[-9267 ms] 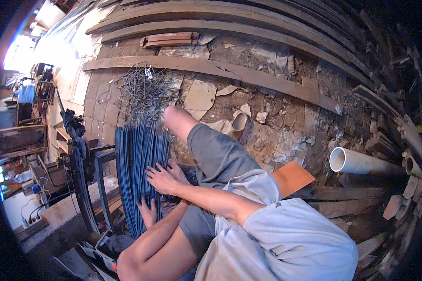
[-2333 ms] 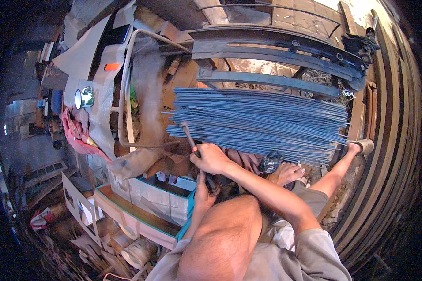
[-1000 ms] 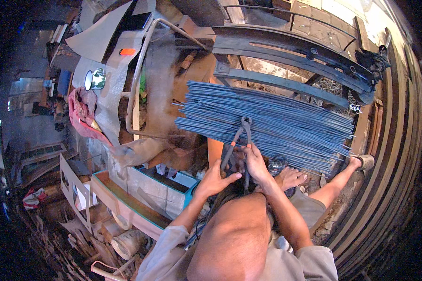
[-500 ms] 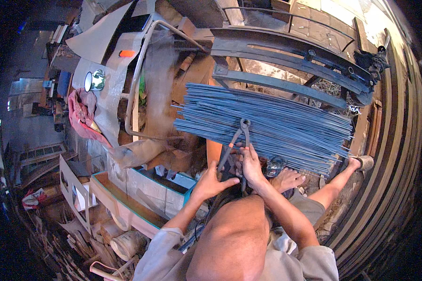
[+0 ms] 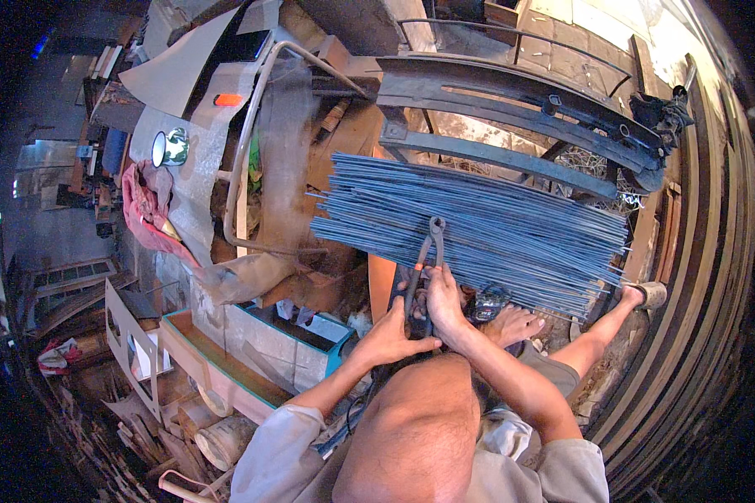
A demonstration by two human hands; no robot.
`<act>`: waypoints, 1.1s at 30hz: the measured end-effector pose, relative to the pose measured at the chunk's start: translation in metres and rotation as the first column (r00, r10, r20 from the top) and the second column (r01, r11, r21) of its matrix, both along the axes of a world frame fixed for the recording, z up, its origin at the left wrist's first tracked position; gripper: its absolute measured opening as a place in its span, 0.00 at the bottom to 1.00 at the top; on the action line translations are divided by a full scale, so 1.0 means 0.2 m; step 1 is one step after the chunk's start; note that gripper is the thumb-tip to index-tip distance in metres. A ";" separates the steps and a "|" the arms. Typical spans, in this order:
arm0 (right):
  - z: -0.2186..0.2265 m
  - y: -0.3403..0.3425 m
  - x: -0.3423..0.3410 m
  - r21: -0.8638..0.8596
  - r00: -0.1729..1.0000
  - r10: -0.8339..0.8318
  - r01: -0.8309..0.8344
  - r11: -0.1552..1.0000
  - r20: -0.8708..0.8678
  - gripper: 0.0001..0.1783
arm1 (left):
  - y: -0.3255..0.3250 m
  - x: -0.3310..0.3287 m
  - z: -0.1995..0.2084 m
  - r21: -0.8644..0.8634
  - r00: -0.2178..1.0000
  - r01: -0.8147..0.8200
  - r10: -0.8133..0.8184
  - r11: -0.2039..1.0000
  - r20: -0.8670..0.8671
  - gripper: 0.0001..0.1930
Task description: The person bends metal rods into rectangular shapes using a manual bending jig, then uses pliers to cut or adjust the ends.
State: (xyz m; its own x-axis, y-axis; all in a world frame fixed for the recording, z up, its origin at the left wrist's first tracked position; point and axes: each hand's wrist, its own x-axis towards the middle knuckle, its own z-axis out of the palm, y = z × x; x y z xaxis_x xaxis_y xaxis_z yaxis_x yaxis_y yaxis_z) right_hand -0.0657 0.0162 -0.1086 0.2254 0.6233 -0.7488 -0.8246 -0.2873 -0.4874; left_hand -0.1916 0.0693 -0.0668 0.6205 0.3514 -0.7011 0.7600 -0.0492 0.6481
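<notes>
Long-handled pincers (image 5: 435, 230) with dark handles and orange bands stand in front of me, jaws pointing away and over the rods. My left hand (image 5: 389, 335) is closed on the left handle, thumb stretched toward the right. Around the other handle, my right hand (image 5: 446, 303) is closed, its fingertips near the orange band; part of that grip is hidden. The jaws look closed, and whether a rod lies between them cannot be made out. Beneath them spreads a wide bundle of thin bluish metal rods (image 5: 486, 222), lying crosswise.
Behind the rods stands a dark metal frame (image 5: 512, 155). A bent tubular frame (image 5: 252, 142) and an enamel mug (image 5: 170, 146) are at left. Below them sits an open teal-edged box (image 5: 289, 335). Long boards (image 5: 700, 210) line the right. My bare foot (image 5: 514, 325) is beside the rods.
The pincers' handles have come closer together, and the jaws have narrowed. My left hand has shifted slightly right and down. The rods have barely moved.
</notes>
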 end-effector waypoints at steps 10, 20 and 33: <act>-0.08 0.01 -0.03 0.097 0.966 -0.085 0.112 0.989 -0.244 0.17 | -0.04 -0.03 -0.08 -0.009 0.999 -0.023 0.024 1.000 0.022 0.51; -0.08 0.05 -0.03 -0.017 0.925 -0.081 0.081 0.997 -0.371 0.17 | -0.10 -0.10 -0.18 -0.048 0.988 -0.097 0.102 0.994 0.118 0.41; -0.11 0.08 -0.10 -0.169 0.821 0.375 -0.334 0.927 0.431 0.20 | -0.23 -0.15 -0.28 -0.635 0.729 -0.518 0.684 0.574 0.023 0.29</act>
State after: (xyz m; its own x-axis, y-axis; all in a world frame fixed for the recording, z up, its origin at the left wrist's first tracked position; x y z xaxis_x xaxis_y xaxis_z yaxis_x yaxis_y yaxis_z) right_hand -0.0863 0.0328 -0.1312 0.3236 0.6662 -0.6719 -0.3550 -0.5728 -0.7388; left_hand -0.2212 0.0228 -0.1228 0.5841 0.3102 -0.7501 0.2895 0.7837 0.5496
